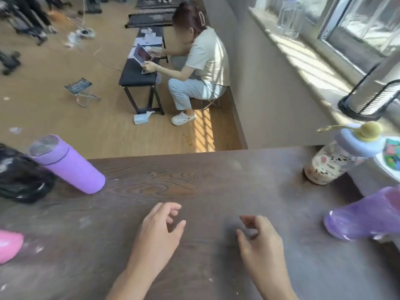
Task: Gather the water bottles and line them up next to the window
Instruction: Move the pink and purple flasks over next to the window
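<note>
On the dark wooden table [194, 191] a matte purple bottle [69, 167] with a silver top stands at the left. A pink bottle [9, 245] shows partly at the left edge. At the right, near the window, stands a clear patterned bottle [331, 167] with a pale blue lid and a yellow knob. A translucent purple bottle [363, 215] stands in front of it, cut off by the frame edge. My left hand [160, 230] and my right hand [259, 237] hover over the table's middle, fingers loosely apart, holding nothing.
A black bag [19, 176] lies at the table's left beside the purple bottle. A fan base [368, 98] stands on the windowsill [303, 53] at the right. A white dish [389, 163] with colourful pieces sits by the patterned bottle. Beyond the table a person sits at a low black bench [138, 76].
</note>
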`<state>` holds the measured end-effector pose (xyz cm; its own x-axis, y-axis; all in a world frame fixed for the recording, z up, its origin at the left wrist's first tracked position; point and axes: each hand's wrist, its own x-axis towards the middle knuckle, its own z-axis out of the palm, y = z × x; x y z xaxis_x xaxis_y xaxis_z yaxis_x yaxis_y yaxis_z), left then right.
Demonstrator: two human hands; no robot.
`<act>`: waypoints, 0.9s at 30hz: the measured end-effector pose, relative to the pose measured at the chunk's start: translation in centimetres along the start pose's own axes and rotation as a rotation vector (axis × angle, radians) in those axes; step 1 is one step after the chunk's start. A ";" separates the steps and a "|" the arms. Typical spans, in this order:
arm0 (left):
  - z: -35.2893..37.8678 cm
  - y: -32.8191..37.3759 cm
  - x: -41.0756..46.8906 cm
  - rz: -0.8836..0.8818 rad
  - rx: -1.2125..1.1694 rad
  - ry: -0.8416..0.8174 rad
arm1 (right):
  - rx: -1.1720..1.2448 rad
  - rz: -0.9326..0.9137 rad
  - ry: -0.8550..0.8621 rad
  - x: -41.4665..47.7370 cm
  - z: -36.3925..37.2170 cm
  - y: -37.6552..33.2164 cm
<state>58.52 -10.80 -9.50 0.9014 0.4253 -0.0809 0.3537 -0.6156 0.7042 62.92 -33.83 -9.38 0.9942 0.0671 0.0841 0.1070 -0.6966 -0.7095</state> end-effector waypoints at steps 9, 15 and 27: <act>-13.8 -13.3 -4.5 -0.273 0.012 0.259 | 0.062 -0.287 -0.359 1.3 13.9 -15.9; -17.3 -18.2 -8.0 -0.458 -0.064 0.402 | 0.037 -0.364 -0.472 1.5 20.8 -21.6; -20.1 -22.8 -5.1 -0.532 -0.160 0.676 | 0.229 -0.183 -0.368 3.6 27.6 -23.8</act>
<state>40.84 14.43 -10.99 0.2680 0.9630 -0.0271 0.6001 -0.1449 0.7867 64.27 2.69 -11.52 0.8922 0.4517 -0.0023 0.2394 -0.4773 -0.8455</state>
